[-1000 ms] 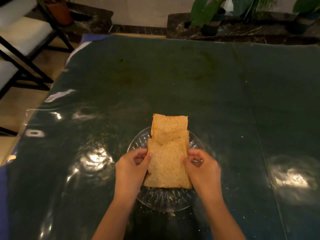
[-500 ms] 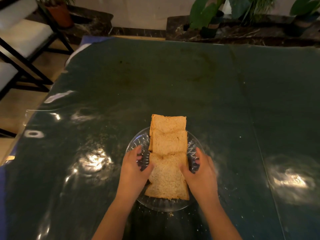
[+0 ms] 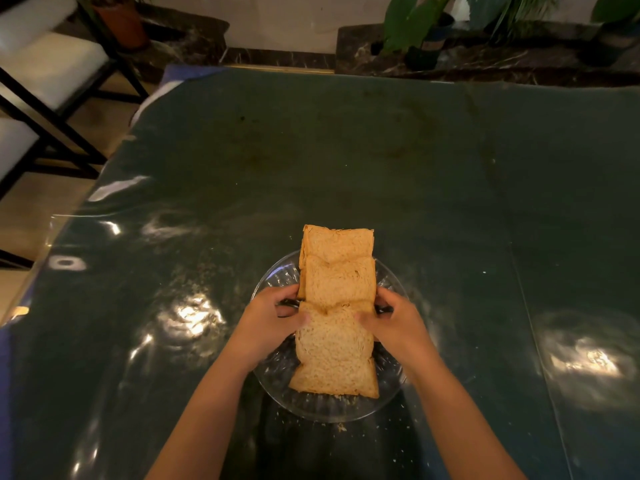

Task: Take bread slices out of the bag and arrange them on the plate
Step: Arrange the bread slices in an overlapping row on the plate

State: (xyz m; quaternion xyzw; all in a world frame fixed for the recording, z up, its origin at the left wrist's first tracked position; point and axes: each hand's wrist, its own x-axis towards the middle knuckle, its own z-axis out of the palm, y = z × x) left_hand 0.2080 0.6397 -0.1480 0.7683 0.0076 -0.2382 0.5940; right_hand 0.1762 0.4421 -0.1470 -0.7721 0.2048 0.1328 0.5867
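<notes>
A clear glass plate sits on the dark table near me. Three brown bread slices lie on it in an overlapping row running away from me: a near slice, a middle slice and a far slice that sticks out past the plate's far rim. My left hand pinches the near slice's upper left edge. My right hand pinches its upper right edge. No bread bag is in view.
The table has a glossy dark green cover with crumbs near the plate. Chairs with white cushions stand off the left edge. Potted plants line a ledge beyond the far edge.
The near slice has slid toward me, exposing the middle slice. Both hands moved with it and now grip its far corners.
</notes>
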